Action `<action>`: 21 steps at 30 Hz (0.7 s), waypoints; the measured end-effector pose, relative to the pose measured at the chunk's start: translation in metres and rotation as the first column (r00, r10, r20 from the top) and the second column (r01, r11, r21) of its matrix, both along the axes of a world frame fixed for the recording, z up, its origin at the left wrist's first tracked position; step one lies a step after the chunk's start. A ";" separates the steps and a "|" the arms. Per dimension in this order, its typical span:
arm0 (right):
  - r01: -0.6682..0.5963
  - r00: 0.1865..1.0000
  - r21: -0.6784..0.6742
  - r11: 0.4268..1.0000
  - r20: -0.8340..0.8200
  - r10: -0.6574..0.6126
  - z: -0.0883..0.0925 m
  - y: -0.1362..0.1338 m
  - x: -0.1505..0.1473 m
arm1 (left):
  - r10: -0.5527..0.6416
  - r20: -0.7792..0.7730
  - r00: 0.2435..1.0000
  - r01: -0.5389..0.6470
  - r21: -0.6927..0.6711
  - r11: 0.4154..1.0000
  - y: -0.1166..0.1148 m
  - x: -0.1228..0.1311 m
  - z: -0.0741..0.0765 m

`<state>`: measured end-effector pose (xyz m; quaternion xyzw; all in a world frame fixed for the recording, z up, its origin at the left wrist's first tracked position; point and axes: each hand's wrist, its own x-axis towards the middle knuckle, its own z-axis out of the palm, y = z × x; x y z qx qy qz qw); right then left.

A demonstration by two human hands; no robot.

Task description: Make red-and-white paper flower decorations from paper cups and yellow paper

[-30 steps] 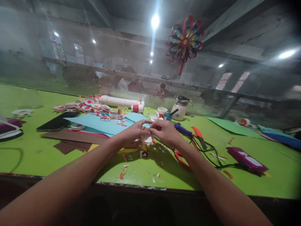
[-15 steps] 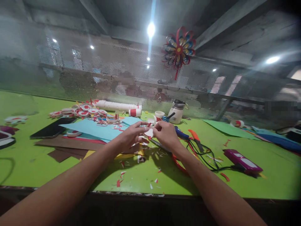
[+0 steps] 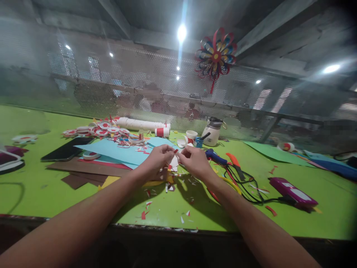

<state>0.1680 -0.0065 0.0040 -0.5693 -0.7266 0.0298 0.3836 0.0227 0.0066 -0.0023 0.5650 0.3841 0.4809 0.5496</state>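
Currently, both hands work close together above the counter (image 3: pixel 320 223), near its middle. Left hand (image 3: pixel 164 159): thumb and fingers bent in, pinching a small paper piece (image 3: pixel 174 161), white with a red tip. Right hand (image 3: pixel 191 158): fingertips pinched together at the near side of the same piece; exact contact partly hidden by the fingers. The piece is thus held between the two hands, off the surface.

Below and in front of the hands: red and white scraps (image 3: pixel 143 215), scattered. Left of the left hand: light blue sheets (image 3: pixel 111 150) overlapping brown sheets (image 3: pixel 89 168), with a yellow sheet (image 3: pixel 110 181) at the near edge. A dark phone (image 3: pixel 65 149) lies beside them; behind, a heap of red-and-white paper rings (image 3: pixel 102 128) and a white roll (image 3: pixel 142 123).

Beyond the hands: a red-banded cup (image 3: pixel 161 132) on its side, a blue jar (image 3: pixel 198 142), and a pale jug (image 3: pixel 211 134), upright. Right side: a blue glue gun (image 3: pixel 216 157), an orange-handled tool (image 3: pixel 234 162) just beside it, black cord (image 3: pixel 252 201) and a purple box (image 3: pixel 292 191). A yellow loop handle (image 3: pixel 231 184) shows beside the right forearm.
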 end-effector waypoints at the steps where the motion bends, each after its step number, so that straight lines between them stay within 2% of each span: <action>1: -0.004 1.000 -0.003 1.000 -0.010 0.004 0.001 0.000 0.000 | -0.013 0.006 1.000 0.013 -0.011 1.000 0.000 0.000 0.000; 5: -0.055 0.998 0.007 0.998 -0.039 0.055 0.004 -0.002 0.001 | -0.080 0.025 0.996 0.081 -0.028 0.996 0.001 0.000 -0.002; 11: -0.154 0.986 0.026 0.988 -0.065 0.156 0.007 -0.001 0.005 | -0.115 0.018 0.993 0.116 -0.035 0.993 -0.001 0.001 -0.001; 21: -0.299 0.917 -0.108 0.948 -0.309 0.254 0.002 0.011 0.016 | -0.185 0.092 0.978 0.189 -0.031 0.982 0.000 -0.001 -0.003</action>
